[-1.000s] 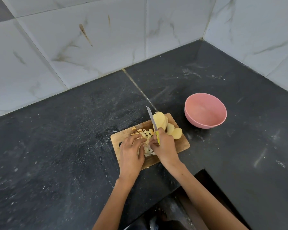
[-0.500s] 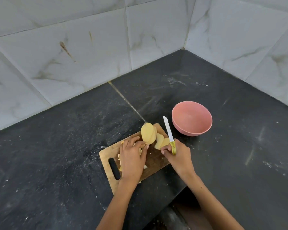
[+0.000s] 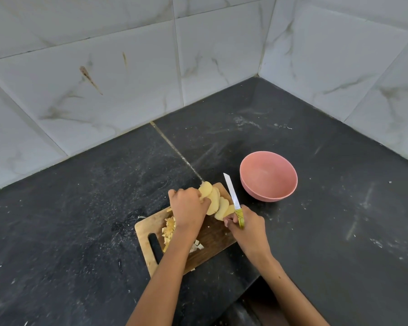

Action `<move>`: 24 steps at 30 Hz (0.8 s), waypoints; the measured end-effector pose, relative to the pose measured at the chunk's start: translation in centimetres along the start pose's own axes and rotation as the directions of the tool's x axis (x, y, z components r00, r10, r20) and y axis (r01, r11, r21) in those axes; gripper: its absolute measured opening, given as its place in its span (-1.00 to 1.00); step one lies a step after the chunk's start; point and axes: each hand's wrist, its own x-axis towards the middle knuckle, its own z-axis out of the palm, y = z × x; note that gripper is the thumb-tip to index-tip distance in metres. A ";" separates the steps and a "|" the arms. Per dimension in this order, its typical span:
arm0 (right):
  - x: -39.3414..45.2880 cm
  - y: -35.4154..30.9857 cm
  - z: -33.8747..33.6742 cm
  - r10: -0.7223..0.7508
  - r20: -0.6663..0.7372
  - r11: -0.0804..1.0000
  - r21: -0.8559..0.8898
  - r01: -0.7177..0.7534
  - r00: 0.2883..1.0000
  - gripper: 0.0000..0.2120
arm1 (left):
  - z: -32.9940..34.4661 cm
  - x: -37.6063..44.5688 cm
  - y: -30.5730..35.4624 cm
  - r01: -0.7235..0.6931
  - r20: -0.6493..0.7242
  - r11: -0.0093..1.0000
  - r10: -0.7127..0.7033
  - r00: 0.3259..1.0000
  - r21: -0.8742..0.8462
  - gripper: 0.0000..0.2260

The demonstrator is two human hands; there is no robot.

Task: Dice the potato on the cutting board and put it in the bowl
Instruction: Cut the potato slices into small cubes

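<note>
A dark stone countertop point(image 3: 80, 220), dusted with pale specks, is seen running into a corner formed by marbled white wall tiles point(image 3: 132, 74). On it, near its front edge, a wooden cutting board point(image 3: 216, 241) is laid at an angle, with a slot handle at its near left end. A pink bowl point(image 3: 268, 175) is set just beyond the board's right far corner, apart from it, and nothing can be seen inside it.

The left hand point(image 3: 189, 209) is placed over the middle of the board, its fingers curled against a fanned row of potato slices point(image 3: 216, 203) that leans along the board's far end. The right hand point(image 3: 246, 228) is closed around the yellow-green handle of a knife point(image 3: 232, 196), whose pale blade is pointed away from the person and lifted beside the slices; whether the blade touches the nearest slice cannot be told from this angle.

A small heap of diced potato point(image 3: 169, 230) is left on the board at the left, partly hidden beneath the left wrist, with a few cubes scattered toward the near edge.
</note>
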 end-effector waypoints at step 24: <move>0.3 -0.3 -0.3 -0.002 -0.001 0.998 -0.067 0.002 1.000 -0.88 | -2.2 -7.4 -3.0 0.064 0.024 0.850 -0.061 0.998 -0.523 -0.63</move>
